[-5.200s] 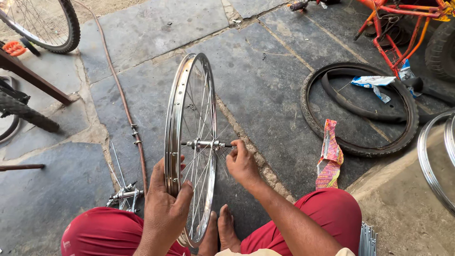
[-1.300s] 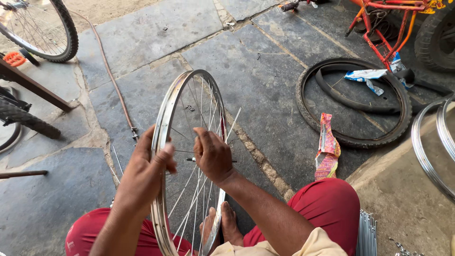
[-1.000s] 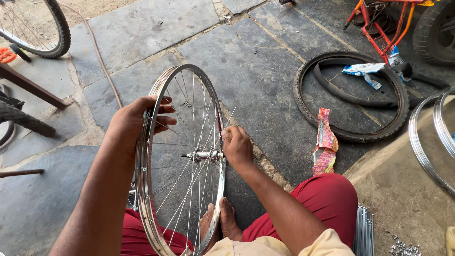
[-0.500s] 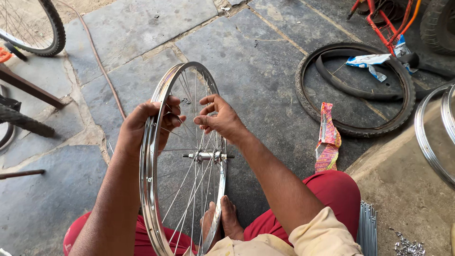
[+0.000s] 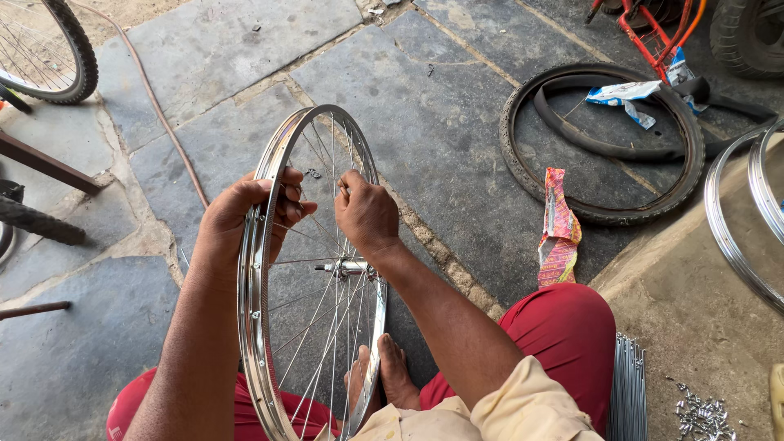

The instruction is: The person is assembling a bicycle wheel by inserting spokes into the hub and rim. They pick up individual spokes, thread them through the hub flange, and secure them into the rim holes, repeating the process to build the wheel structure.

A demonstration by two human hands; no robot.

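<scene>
- Bicycle wheel rim (image 5: 260, 269) upright between knees, braced on feet.
- Left hand (image 5: 237, 219) clasps rim's upper arc.
- Right hand (image 5: 365, 214) pinches a spoke (image 5: 343, 214) near top.
- Most spokes laced to hub (image 5: 347, 266); loose spokes (image 5: 627, 384) and nipples (image 5: 704, 415) lie near right, suggesting lacing unfinished.

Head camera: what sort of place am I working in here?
Most likely a bicycle repair workshop with a stone floor: a bare spoked rim between both hands, a loose tyre on the ground, and a bundle of spare spokes beside the person.
</scene>
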